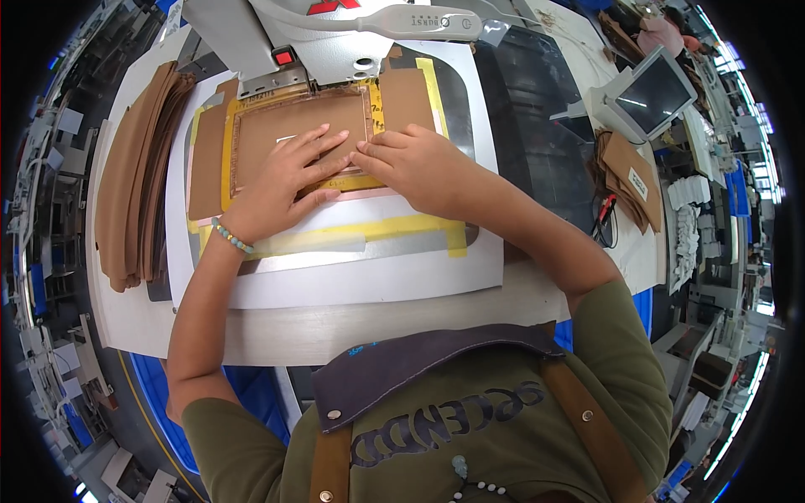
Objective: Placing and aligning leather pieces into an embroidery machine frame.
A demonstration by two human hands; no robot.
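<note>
Both hands lie flat on a brown rectangular piece of fabric (298, 126) that sits inside a yellow rectangular frame template (226, 159) on the white work plate (369, 281) of an automatic sewing machine. The left hand (281, 180) rests palm down with its fingers spread and released, the fingertips reaching toward the far right part of the fabric; it grasps nothing, only presses. A bracelet of pale green beads (231, 236) circles the left wrist. The right hand (415, 168) also lies palm down, just beside the left, its fingers loosely curled with the tips touching the near right edge of the frame, close to the left hand's fingertips; it grips nothing either.

The fabric and frame lie in the far middle of the table, directly under the white sewing machine head (335, 33), which carries a small red button (284, 58). Strips of yellow tape (377, 228) run along the near side of the plate. To the left, a thick stack of brown fabric pieces (134, 176) lies along the table edge. To the far right stands a small tilted grey control screen (650, 92), and near it a few brown cut pieces (629, 172) lie in a loose pile.
</note>
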